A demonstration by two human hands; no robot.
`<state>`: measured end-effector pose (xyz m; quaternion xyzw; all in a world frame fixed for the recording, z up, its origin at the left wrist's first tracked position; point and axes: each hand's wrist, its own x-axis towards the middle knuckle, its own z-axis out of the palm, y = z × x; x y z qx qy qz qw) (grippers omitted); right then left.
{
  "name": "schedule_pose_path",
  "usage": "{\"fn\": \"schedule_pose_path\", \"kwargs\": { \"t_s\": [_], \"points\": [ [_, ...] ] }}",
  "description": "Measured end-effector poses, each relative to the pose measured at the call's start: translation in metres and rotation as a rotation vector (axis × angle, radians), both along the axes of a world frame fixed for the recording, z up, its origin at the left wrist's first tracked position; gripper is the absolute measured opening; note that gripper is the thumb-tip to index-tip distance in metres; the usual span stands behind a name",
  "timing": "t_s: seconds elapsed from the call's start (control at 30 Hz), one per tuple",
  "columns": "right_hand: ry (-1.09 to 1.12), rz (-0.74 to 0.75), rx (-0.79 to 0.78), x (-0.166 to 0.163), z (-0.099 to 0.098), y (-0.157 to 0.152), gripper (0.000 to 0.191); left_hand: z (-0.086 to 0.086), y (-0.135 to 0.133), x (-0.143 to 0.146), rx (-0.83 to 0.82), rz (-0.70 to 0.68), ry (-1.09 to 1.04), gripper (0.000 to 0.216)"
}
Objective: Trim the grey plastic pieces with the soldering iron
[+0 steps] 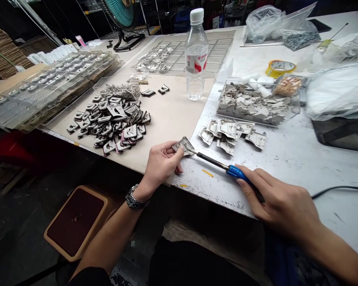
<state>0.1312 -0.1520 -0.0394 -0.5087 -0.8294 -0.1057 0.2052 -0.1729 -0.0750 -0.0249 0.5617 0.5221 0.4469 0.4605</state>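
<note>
My left hand point(161, 165), with a metal watch at the wrist, pinches a small grey flat part point(183, 145) at the table's front edge. My right hand point(279, 202) is closed around the blue handle of a soldering iron point(223, 167), whose dark shaft points left with its tip touching the part. A black cord runs off to the right from under that hand. Several similar grey parts point(231, 135) lie just beyond the iron on the white table point(286, 159).
A heap of dark finished pieces point(113, 121) lies on a beige mat to the left. A water bottle point(196, 55) stands in the middle. A clear box of grey parts point(256, 105), yellow tape point(280, 67), plastic bags, clear trays and a fan sit further back. A stool point(76, 220) is below left.
</note>
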Motion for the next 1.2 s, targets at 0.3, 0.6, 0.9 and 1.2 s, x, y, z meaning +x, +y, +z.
{"fn": "schedule_pose_path", "kwargs": {
  "t_s": [0.3, 0.6, 0.9, 1.2],
  "points": [
    [-0.031, 0.005, -0.001, 0.0013, 0.0007, -0.0003, 0.042, -0.0007, -0.0023, 0.0011, 0.014, 0.020, 0.000, 0.028],
    [-0.036, 0.001, -0.013, 0.0015, -0.0003, -0.0009, 0.042, -0.0002, -0.0023, 0.0017, 0.008, 0.036, 0.007, 0.029],
    [-0.047, 0.003, 0.007, 0.0007, 0.0005, -0.0001, 0.040, 0.0013, -0.0030, 0.0018, 0.004, 0.046, 0.022, 0.030],
    [-0.040, -0.003, -0.017, 0.0011, 0.0008, -0.0008, 0.041, -0.0008, -0.0024, 0.0011, 0.011, 0.047, 0.025, 0.028]
  ]
}}
